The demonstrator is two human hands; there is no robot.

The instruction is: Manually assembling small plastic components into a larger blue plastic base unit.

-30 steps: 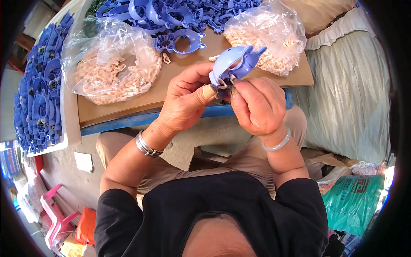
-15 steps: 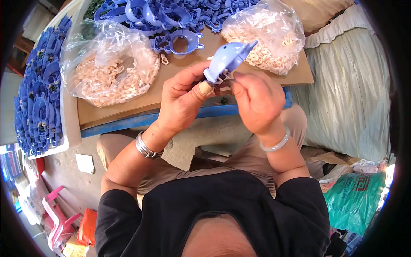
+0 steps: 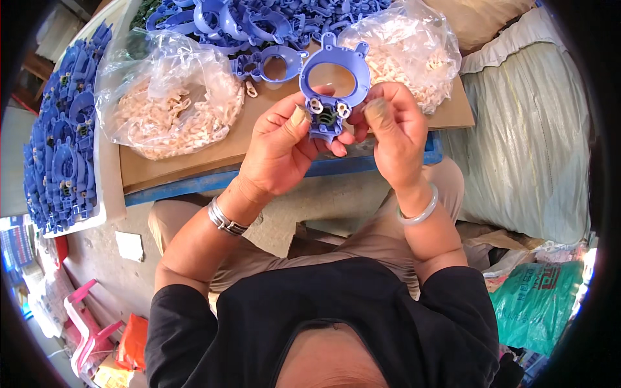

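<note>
Between my hands is a blue-violet plastic housing, its wide ring facing up and away from me and a smaller boxy part below. Two small white plastic loops sit on it, one at each side under the ring. Something dark green, perhaps a coil, shows in the boxy part. My left hand grips the housing's left side, thumb beside the left loop and fingers behind. At the other side, my right hand is closed on the housing's edge near the right loop; its fingertips are partly hidden.
Clear bags of cream-coloured small loops stand left and right on the cardboard-topped table. Blue-violet parts are heaped at the back. A white tray at far left holds similar pieces. A large pale sack stands at right.
The housing has been turned from its domed outer side to its open inner side, ring upward. My right hand has shifted slightly right, its thumb now beside the right loop.
</note>
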